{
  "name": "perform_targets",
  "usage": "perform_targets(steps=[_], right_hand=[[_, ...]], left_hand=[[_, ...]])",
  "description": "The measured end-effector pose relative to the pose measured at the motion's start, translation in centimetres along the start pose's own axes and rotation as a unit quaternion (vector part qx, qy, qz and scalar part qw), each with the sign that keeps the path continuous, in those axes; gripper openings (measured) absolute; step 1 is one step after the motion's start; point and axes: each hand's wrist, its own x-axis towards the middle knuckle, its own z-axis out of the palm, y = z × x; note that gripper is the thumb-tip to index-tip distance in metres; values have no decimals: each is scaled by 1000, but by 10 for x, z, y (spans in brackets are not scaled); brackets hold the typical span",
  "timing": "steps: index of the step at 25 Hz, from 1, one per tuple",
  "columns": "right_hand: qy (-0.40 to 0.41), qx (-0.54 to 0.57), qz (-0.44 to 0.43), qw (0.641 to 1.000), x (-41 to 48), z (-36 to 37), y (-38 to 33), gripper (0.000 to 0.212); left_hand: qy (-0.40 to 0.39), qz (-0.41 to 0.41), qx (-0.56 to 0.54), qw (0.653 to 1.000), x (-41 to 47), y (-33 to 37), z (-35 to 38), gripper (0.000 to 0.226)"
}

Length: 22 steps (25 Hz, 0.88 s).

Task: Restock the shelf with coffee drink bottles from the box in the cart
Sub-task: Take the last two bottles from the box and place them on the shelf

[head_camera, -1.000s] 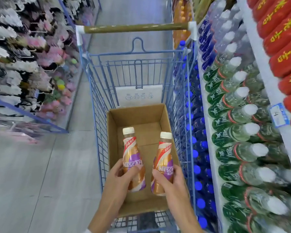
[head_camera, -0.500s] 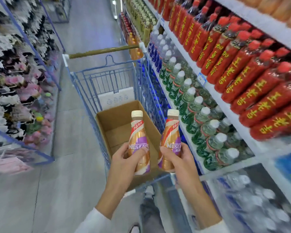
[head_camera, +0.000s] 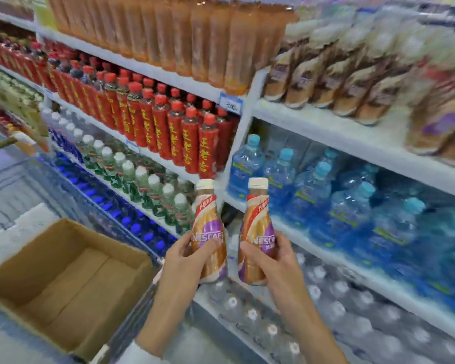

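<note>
White shelf (head_camera: pixel 326 124) w/ water btls (head_camera: pixel 310 187)

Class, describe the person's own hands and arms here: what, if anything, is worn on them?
The left hand and right hand are bare: no gloves, rings or watch show. Both forearms are uncovered; the edge of a white sleeve shows low on the left arm only.

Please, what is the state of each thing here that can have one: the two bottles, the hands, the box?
Left bottle: capped, nearly upright, gripped by the left hand.
Right bottle: capped, nearly upright, gripped by the right hand.
Box: open, no bottles visible inside.
</note>
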Motion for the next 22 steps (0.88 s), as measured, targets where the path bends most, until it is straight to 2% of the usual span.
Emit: perform_targets(steps=[4,8,12,14,17,20,22], right_hand=[[94,18,-34,995,-23,-116,-19,37],[151,29,-65,986,-47,-227,-43,40],[188,19,-106,976,-57,-307,-71,48],[212,16,-128,969,-57,-336,-87,45],[263,7,-166,950,-48,-375,-117,44],[313,5,-209,927,-33,-408,-147,52],[338,-9,-227,913,-26,-428,-163,51]], left_hand=[[-88,8,26,996,-20,-11,120,21],[-139,24,34,989,-47,-16,232,11],[-202,48,25,978,-71,-8,319,16],[-241,64,19,968,-77,1,355,25],[-310,113,39,943,-82,22,412,30],[-328,194,65,922,-75,35,468,25],[-322,258,104,905,-66,37,499,41]])
